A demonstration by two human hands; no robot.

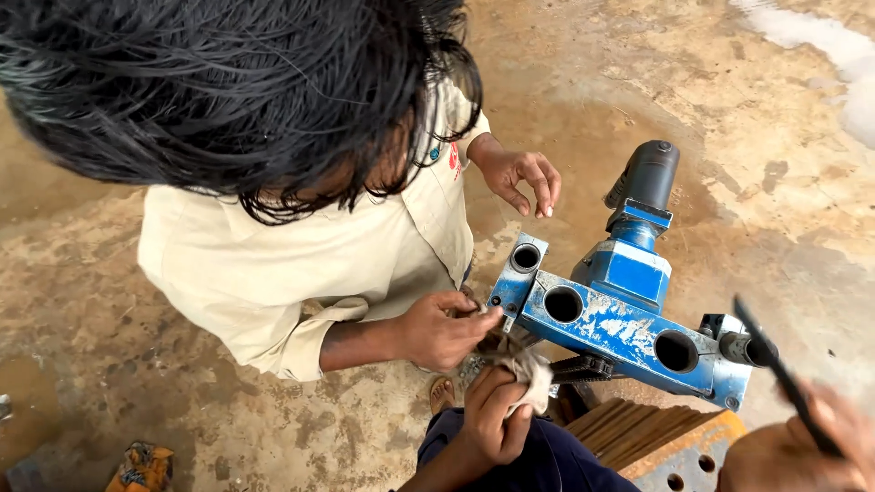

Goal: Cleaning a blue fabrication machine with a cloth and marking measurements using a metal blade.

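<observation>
Our right hand pinches a dark tool, nearest us.
Left hand fingers clamp a rag under the blue machine; we're wiping, a co-worker's hand alongside.

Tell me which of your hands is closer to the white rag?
Left. The left hand grips the white rag below the blue machine; the right hand is far to its right, holding a dark tool.

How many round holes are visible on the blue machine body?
3 on the blue machine body: one in the upright end plate, one left on the long face, one right. Others may be hidden.
</observation>
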